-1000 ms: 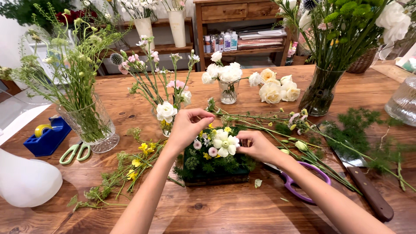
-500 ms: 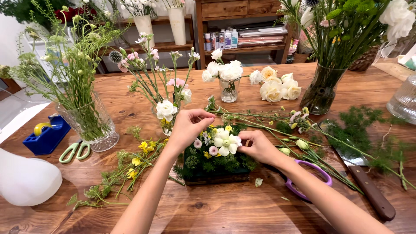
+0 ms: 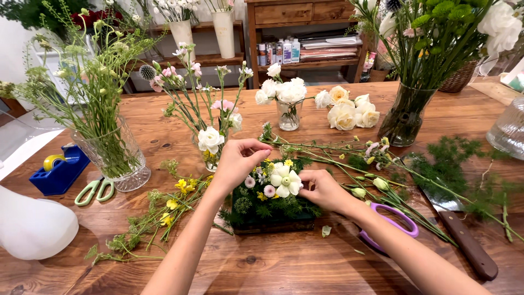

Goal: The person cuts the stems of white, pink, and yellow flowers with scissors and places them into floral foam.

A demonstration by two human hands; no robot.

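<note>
— So, where is it at?
— Judging by the hands, placing blooms: the left hand point(image 3: 238, 158) pinches something small over the flower arrangement point(image 3: 271, 198) mid-table; the right hand point(image 3: 323, 188), fingers curled, touches its white flower point(image 3: 286, 180).
— Next?
— Probably gentle, straight pressing-in.

Left hand point(image 3: 238, 160), right hand point(image 3: 322, 188) touching flower arrangement point(image 3: 271, 199), wooden table point(image 3: 284, 262)

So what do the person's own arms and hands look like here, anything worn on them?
Both forearms come in from the bottom edge bare: no sleeves show in the picture. The left hand and the right hand wear no gloves. No watch, bracelet or ring shows on either, though the fingertips are partly hidden among the flowers, so small rings or nail colour cannot be told.
</note>
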